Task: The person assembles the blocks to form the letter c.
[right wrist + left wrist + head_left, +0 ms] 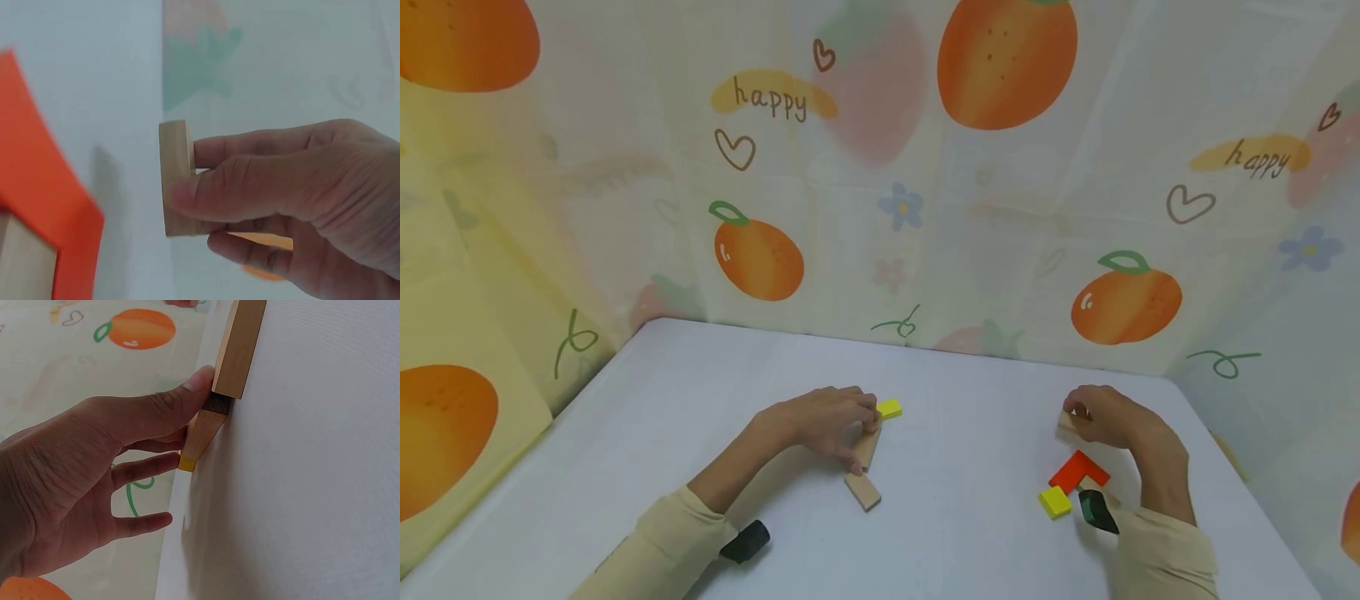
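My left hand (831, 423) rests its thumb and fingertips along one side of a flat wooden block (867, 450). A yellow block (890, 408) sits at that block's far end, and another wooden block (862, 492) lies at an angle by its near end. In the left wrist view the thumb tip is right at the corner of the nearer wooden block (240, 353), the other fingers fairly straight. On the right, my right hand (1105, 415) pinches a wooden block (177, 178) between thumb and fingers; part of it is hidden by the thumb.
Nearer me than the right hand lies a red angled piece (1078, 469), with a wooden block (1108, 495) in its corner and a yellow block (1055, 502) beside it. Dark wrist devices (747, 542) show at both sleeves. A printed curtain (925, 275) borders the white table (955, 517).
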### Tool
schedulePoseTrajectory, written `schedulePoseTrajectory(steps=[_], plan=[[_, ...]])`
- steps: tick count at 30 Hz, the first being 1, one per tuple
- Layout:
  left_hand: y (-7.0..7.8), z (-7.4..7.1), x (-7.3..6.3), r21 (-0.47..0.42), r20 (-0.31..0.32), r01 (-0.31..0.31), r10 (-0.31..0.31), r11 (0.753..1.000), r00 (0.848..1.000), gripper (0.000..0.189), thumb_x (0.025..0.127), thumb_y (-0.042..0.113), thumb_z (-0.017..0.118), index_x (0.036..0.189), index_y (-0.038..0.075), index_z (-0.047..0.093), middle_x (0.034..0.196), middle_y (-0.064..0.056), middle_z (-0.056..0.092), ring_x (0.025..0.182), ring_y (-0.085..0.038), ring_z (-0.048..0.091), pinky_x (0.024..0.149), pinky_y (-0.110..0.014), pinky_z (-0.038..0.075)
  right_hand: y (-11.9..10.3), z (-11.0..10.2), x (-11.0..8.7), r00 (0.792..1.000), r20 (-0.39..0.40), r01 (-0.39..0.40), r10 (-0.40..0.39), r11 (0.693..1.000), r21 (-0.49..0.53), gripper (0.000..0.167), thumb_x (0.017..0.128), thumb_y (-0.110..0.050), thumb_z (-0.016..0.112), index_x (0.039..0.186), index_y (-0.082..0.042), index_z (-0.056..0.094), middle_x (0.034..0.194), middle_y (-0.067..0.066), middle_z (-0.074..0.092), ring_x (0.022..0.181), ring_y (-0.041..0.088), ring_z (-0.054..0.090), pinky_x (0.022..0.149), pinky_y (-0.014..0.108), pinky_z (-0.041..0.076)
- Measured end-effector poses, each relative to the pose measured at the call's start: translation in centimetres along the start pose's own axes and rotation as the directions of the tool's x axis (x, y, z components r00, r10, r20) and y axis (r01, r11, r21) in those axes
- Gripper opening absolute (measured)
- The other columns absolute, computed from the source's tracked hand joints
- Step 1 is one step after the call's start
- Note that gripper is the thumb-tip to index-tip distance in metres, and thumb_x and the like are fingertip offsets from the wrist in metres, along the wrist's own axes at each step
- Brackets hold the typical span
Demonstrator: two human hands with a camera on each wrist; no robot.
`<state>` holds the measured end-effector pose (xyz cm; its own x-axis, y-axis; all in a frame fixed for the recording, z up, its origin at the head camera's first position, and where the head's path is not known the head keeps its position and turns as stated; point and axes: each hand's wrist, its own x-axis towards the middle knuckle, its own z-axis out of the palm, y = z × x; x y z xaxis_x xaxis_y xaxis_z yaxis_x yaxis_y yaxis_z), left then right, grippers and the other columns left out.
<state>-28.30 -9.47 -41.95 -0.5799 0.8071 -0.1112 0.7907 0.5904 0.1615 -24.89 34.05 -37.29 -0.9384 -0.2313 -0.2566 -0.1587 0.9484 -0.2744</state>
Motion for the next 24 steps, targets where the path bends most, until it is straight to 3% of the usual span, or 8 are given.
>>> schedulePoseTrajectory(steps=[6,11,16,24], plan=[[0.1,-0.1,0.1,0.006,0.007,0.02,-0.02,1.0,1.0,0.06,0.08,0.056,0.086,0.125,0.018,0.073,0.115,0.007,0.063,0.116,-0.012,0.058,0.097,-0.036,0.055,-2.6,-0.4,0.2,0.995,-0.032,0.093,-0.093,0.996,-0.008,0.031,0.093,0.0,0.063,0.124,0.001,0.069,0.108,0.012,0.071,0.095,0.023,0.061,0.091,0.048,0.061],[0.1,-0.1,0.0,-0.016,0.008,0.031,-0.03,0.999,1.0,0.066,0.08,0.055,0.087,0.13,0.016,0.072,0.118,0.006,0.064,0.118,-0.012,0.059,0.099,-0.038,0.055,-4.5,-0.2,0.7,0.988,-0.025,0.155,-0.155,0.988,-0.003,0.029,0.092,0.001,0.065,0.12,-0.001,0.071,0.102,0.007,0.069,0.092,0.02,0.059,0.087,0.042,0.06],[0.1,-0.1,0.0,-0.016,0.004,0.024,-0.024,1.0,1.0,0.065,0.08,0.055,0.087,0.13,0.016,0.072,0.117,0.006,0.064,0.117,-0.012,0.059,0.1,-0.037,0.055,-6.7,-0.3,1.7,0.96,-0.042,0.277,-0.278,0.961,-0.014,0.018,0.091,0.005,0.062,0.098,-0.007,0.073,0.084,0.0,0.057,0.081,0.014,0.052,0.072,0.026,0.047],[0.1,-0.1,0.0,-0.012,-0.001,0.002,-0.002,1.0,1.0,0.065,0.08,0.053,0.087,0.13,0.014,0.072,0.113,0.006,0.063,0.112,-0.012,0.058,0.094,-0.035,0.055,-10.1,-0.3,3.8,0.933,-0.03,0.356,-0.358,0.932,-0.072,0.019,0.09,0.005,0.061,0.083,-0.009,0.071,0.074,-0.002,0.052,0.074,0.012,0.05,0.069,0.024,0.043]])
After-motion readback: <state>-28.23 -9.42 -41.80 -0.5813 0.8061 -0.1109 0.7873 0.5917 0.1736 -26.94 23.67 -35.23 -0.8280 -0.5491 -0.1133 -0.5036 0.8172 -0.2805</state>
